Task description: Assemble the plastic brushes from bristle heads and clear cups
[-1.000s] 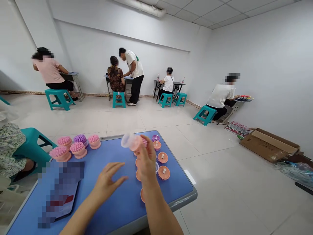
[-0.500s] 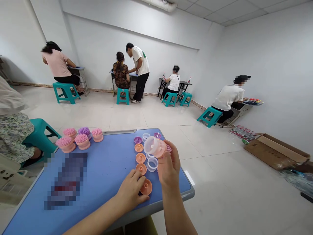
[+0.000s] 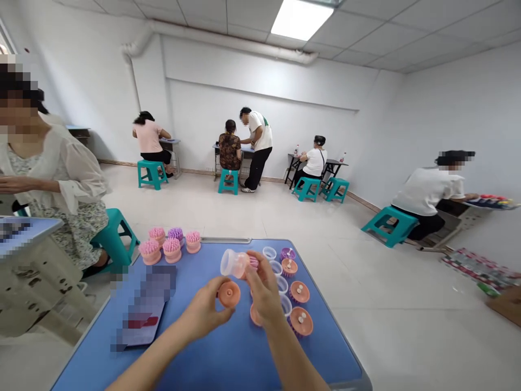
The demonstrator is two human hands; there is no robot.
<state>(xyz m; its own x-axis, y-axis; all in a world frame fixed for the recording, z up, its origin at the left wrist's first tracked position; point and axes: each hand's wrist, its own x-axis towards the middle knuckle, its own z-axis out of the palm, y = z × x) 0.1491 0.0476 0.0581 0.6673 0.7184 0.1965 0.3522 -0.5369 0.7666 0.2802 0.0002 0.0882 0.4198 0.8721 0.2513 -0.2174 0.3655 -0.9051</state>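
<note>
My left hand (image 3: 201,312) pinches a round orange cap (image 3: 229,294) by its edge, its hollow side with a small central post facing me. Just above it, my right hand (image 3: 266,290) grips a pink bristle brush head joined to a translucent ring (image 3: 233,264), tilted with the ring to the left. Its pink bristles (image 3: 254,263) show between my fingers. The cap and the ring are close but apart. To the right lie several clear rings (image 3: 280,285) and a column of orange bristled heads (image 3: 301,321) with white posts. Part of another orange cap (image 3: 255,315) shows beneath my right wrist.
Several assembled pink and purple brushes (image 3: 171,251) stand at the desk's far left. A blurred, dark flat object (image 3: 148,304) lies on the blue desk (image 3: 195,358). A seated person (image 3: 69,163) is at a neighbouring desk on the left; others sit or stand farther back.
My left hand has lifted an orange cap off the desk and brought it up by the ring. My right hand still holds the brush head, now more to the left over the desk. The view has shifted.
</note>
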